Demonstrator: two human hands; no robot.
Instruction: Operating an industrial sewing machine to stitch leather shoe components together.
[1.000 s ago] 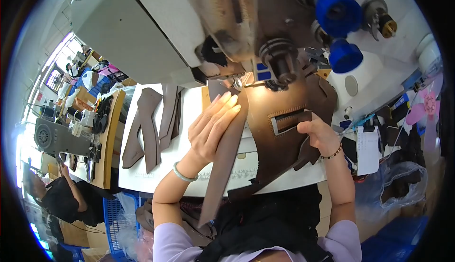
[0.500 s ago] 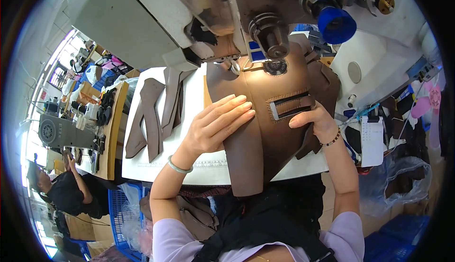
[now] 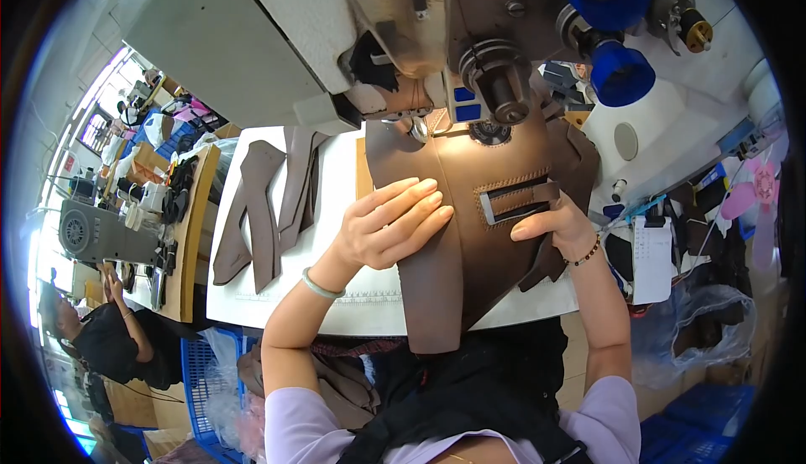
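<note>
A brown leather panel (image 3: 470, 246) with a stitched rectangular slot and a round dark emblem lies under the sewing machine's head (image 3: 504, 86). My left hand (image 3: 390, 225) rests on its left part, fingers stretched out flat and close together. At the right edge my right hand (image 3: 567, 225) grips the panel beside the slot. Its thumb presses on top, and the other fingers are mostly hidden. Light falls on the leather near the needle area, where the machine head hides part of the panel. The panel's lower flap hangs over the table's near edge.
More brown leather strips (image 3: 259, 212) lie on the white table (image 3: 344, 313) to the left. Blue-capped knobs (image 3: 621, 73) jut out from the machine. A blue basket (image 3: 197, 388) stands at lower left, near a seated person (image 3: 126, 338). A clear plastic bag (image 3: 714, 330) is at right.
The view has shifted slightly, so the machine head sits further right and lower in it. Both hands keep nearly the same places on the leather.
</note>
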